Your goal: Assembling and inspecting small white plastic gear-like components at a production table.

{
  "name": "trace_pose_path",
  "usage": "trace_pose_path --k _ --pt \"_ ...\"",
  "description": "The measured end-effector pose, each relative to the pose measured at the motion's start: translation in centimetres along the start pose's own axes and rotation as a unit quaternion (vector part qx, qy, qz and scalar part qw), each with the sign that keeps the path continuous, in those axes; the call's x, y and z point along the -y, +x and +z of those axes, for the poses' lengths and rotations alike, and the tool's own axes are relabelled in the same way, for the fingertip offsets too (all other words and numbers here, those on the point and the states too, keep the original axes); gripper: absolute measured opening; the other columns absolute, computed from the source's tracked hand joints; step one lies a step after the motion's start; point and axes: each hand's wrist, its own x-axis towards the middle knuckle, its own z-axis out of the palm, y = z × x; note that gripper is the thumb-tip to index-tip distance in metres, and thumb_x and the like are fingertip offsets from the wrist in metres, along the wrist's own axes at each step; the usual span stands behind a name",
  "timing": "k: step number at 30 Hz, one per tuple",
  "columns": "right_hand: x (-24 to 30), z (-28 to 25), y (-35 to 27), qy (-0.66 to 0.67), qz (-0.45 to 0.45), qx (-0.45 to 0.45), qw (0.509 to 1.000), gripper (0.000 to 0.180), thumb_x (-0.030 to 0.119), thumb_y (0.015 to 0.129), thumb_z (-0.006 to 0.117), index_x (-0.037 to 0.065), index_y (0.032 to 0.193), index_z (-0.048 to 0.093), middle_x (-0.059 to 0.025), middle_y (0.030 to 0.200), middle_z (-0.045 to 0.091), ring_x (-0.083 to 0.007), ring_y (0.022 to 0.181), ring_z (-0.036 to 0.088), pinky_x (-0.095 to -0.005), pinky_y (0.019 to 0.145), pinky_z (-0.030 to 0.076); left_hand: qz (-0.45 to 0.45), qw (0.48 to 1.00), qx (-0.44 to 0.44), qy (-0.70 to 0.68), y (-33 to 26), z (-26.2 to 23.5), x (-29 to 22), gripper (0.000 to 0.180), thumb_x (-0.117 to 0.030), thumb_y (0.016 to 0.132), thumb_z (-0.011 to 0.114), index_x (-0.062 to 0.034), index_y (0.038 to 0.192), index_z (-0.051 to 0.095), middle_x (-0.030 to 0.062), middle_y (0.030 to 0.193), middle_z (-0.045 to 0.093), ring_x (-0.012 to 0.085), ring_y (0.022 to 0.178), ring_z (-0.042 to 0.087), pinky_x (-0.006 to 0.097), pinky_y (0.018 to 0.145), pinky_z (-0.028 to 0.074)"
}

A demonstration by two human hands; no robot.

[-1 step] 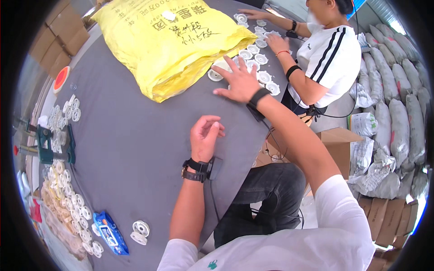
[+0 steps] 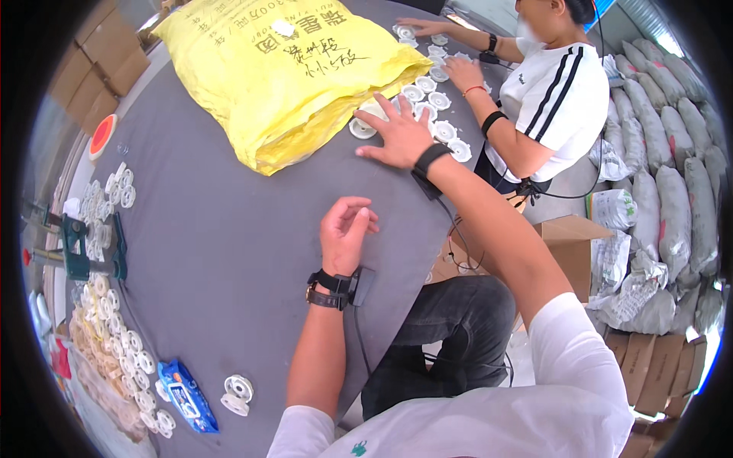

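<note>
My right hand (image 2: 398, 136) reaches across the grey-covered table with its fingers spread wide. It is over the near end of a group of white plastic wheel-shaped parts (image 2: 439, 101). One such wheel (image 2: 362, 128) lies at its fingertips, partly covered by them; whether they touch it I cannot tell. My left hand (image 2: 345, 233) rests nearer to me over bare cloth, loosely curled, thumb apart from the fingers, with nothing visible in it. A large yellow woven sack (image 2: 282, 84) lies just beyond my right hand, its near edge creased.
A co-worker's hands (image 2: 464, 74) are at the far wheels. Leftward are a green clamp-like fixture (image 2: 76, 248), heaped white wheels (image 2: 134, 359), a blue wipes pack (image 2: 187, 397) and two loose wheels (image 2: 237, 393). An open cardboard box (image 2: 569, 248) and stacked sacks (image 2: 672, 198) stand right.
My right hand has shifted very slightly to the left, still spread over the wheels. My left hand has stayed practically still.
</note>
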Motion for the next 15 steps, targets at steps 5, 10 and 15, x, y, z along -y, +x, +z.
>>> trace_pose_path --k 5,10,15 --pt "-1.1 0.2 -0.2 0.025 0.016 0.085 0.996 0.076 0.071 0.09 0.063 0.042 0.157 0.042 -0.0137 0.16 0.043 -0.0454 0.148 0.038 -0.0799 0.107 0.033 -0.005 1.0 0.009 0.012 -0.1 0.2 0.0 0.019 -0.013 0.103 0.06 0.0009 0.115 0.066 0.0099 0.091 0.072 0.0165 0.078 0.068 0.03 0.072 0.055" --pt "-1.2 0.7 -6.5 0.001 -0.05 0.017 0.999 0.058 0.061 0.095 0.063 0.037 0.147 0.057 -0.0083 0.155 0.05 -0.0406 0.145 0.043 -0.072 0.108 0.038 -0.008 1.0 0.018 0.021 0.2 0.2 -0.4 0.018 -0.012 0.103 0.06 0.0009 0.114 0.067 0.01 0.091 0.072 0.0165 0.078 0.068 0.029 0.073 0.055" --pt "-2.1 -0.7 -13.4 0.017 -0.059 0.014 0.998 0.046 0.048 0.094 0.069 0.03 0.136 0.064 -0.0054 0.151 0.052 -0.0381 0.143 0.043 -0.0671 0.105 0.042 0.002 0.999 0.015 0.031 0.2 -0.1 -0.1 0.018 -0.011 0.103 0.06 0.0009 0.114 0.068 0.01 0.091 0.071 0.0168 0.078 0.068 0.03 0.073 0.054"
